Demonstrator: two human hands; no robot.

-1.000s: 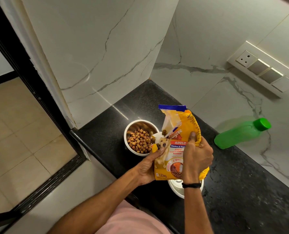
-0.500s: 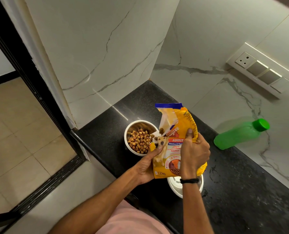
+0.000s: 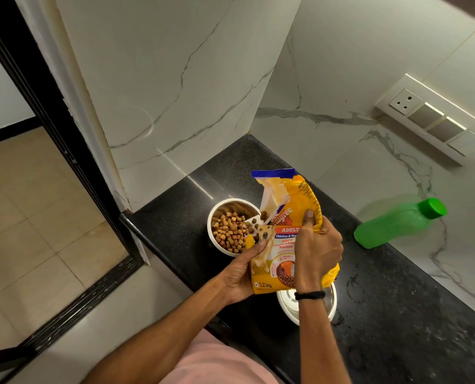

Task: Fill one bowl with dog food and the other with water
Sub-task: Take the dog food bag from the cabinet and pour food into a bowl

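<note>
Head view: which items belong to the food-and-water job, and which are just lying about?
Job:
- yellow dog food bag, gripped by left hand and right hand
- white-rimmed steel bowl holding brown kibble
- second white-rimmed steel bowl, mostly hidden
- green plastic bottle, probably the water

Lying about:
- white wall switch panel
- black wristband on the right wrist

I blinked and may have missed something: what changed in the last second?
Barely anything: the dog food bag tipped slightly further toward the food bowl, kibble still falling in. Left hand and right hand still grip the bag; the other bowl and green bottle stayed put.
</note>
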